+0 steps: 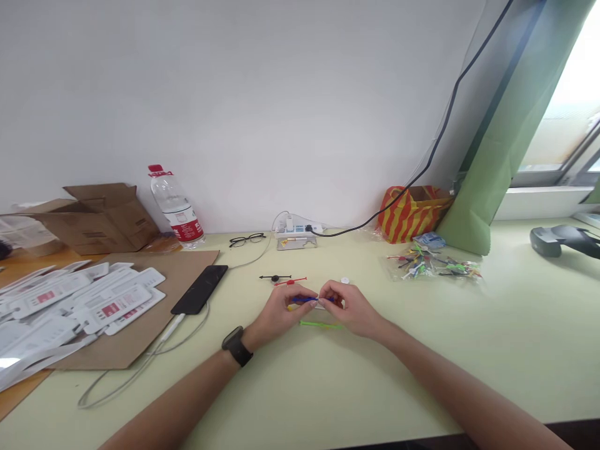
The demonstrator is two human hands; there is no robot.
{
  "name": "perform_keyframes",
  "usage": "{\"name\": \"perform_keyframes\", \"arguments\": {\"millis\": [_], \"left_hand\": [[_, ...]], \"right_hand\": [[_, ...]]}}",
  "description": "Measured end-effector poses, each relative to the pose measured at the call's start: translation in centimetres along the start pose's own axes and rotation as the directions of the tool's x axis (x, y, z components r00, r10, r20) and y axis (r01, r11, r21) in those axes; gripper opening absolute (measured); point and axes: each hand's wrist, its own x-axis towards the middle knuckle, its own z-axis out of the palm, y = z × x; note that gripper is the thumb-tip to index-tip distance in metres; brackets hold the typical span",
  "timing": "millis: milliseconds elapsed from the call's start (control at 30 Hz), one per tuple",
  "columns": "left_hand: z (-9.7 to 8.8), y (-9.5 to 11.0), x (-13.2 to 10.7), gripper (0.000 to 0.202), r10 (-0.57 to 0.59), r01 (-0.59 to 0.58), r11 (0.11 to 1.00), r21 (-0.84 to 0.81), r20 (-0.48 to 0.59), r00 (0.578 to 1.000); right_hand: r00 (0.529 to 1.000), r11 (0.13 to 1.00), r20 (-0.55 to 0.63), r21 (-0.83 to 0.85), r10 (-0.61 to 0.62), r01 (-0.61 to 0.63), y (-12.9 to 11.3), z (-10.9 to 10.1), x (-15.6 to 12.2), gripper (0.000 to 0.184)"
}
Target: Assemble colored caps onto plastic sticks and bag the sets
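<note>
My left hand (279, 315) and my right hand (351, 307) meet over the pale green desk (469, 350), fingers pinched. Between them they hold a thin blue stick-like piece (307, 300), each hand gripping one end. A small yellow bit (291, 307) shows under my left fingers. A green stick (321, 324) lies on the desk just below the hands. A red stick (290, 282) and a black one (275, 277) lie just beyond them, with a small white round piece (345, 280) nearby. A dark watch (237, 345) sits on my left wrist.
A clear bag of coloured sticks (434, 265) lies at the right. A phone (200, 289) with cable, cardboard sheet (140, 312) and white packets (70, 306) are at the left. Box (100, 215), water bottle (175, 206), glasses (247, 239), power strip (297, 234) and striped bag (410, 212) line the wall.
</note>
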Motion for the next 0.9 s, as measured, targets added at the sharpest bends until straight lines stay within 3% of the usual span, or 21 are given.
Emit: {"name": "perform_keyframes", "arguments": {"millis": [333, 600, 900], "left_hand": [[-0.3, 0.3, -0.2, 0.022, 0.051, -0.052, 0.998, 0.039, 0.031, 0.998], [-0.5, -0.3, -0.3, 0.023, 0.182, -0.161, 0.946, 0.28, -0.049, 0.982], [-0.7, -0.2, -0.3, 0.019, 0.177, -0.162, 0.936, 0.313, -0.018, 0.984]], "right_hand": [[0.998, 1.0, 0.057, -0.013, 0.01, -0.009, -0.1, 0.0, -0.1, 0.014], [0.999, 0.954, -0.046, -0.3, 0.002, -0.015, 0.4, 0.0, -0.3, 0.009], [0.999, 0.954, -0.032, -0.299, -0.029, 0.018, 0.8, 0.0, -0.3, 0.007]]}}
